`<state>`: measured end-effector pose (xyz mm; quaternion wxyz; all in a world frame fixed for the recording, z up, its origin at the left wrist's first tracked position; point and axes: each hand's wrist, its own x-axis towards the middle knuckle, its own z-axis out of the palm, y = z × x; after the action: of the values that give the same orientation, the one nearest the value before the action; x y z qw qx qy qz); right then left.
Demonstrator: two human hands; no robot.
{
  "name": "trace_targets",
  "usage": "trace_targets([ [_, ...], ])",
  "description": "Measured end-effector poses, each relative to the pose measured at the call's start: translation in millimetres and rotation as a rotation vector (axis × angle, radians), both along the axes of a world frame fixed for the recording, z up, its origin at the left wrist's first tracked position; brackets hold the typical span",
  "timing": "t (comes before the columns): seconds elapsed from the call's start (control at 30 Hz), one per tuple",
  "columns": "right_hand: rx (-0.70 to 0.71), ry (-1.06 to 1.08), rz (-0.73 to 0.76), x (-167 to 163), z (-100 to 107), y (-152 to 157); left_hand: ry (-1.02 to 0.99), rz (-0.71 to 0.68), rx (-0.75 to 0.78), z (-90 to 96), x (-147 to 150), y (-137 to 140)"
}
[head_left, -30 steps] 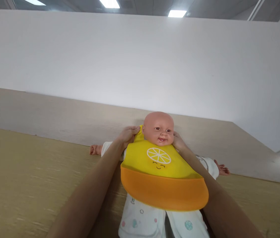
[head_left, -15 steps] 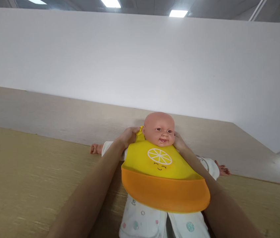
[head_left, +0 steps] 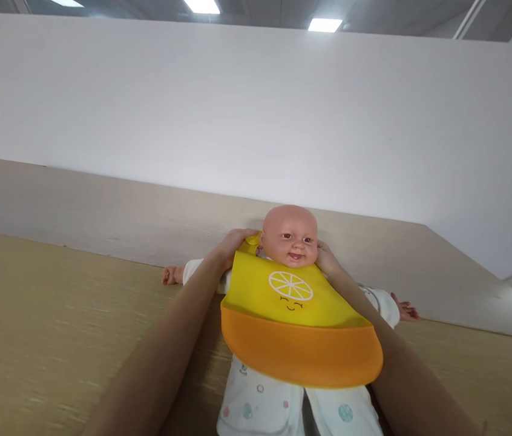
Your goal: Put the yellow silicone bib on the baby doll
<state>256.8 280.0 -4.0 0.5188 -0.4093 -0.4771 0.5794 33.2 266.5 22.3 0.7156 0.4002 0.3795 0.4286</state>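
Observation:
A bald baby doll [head_left: 290, 227] in white patterned clothes lies on its back with its arms spread. Over its chest is a yellow silicone bib [head_left: 256, 281] with a white citrus slice and a smiling face; its orange catch pocket [head_left: 301, 354] hangs at the lower edge. Beside the doll's head, on the left, my left hand [head_left: 236, 242] is closed on the bib's neck strap. My right hand [head_left: 327, 259] is tucked against the other side of the neck, fingers curled behind the head. What those fingers hold is hidden.
The doll lies on a tan, wood-look surface [head_left: 56, 315]. Behind its head rises a pale wooden board [head_left: 124, 203], with a tall white partition [head_left: 238, 115] beyond. The doll's sleeved arms reach out past both my forearms.
My left hand has turned slightly, and the strap end now bends over beside the doll's ear. The upper left of the bib has dropped a little. The right hand looks nearly still.

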Motion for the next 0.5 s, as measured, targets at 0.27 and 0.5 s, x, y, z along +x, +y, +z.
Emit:
trace_targets([
  [0.27, 0.000, 0.003, 0.002, 1.7, -1.4, 1.8, 0.190, -0.012, 0.107, -3.9, -7.5, -1.6],
  [0.5, -0.018, 0.022, 0.006, 2.8, -3.9, 5.1, 0.520, 0.058, 0.111, -9.1, -15.6, 3.0],
])
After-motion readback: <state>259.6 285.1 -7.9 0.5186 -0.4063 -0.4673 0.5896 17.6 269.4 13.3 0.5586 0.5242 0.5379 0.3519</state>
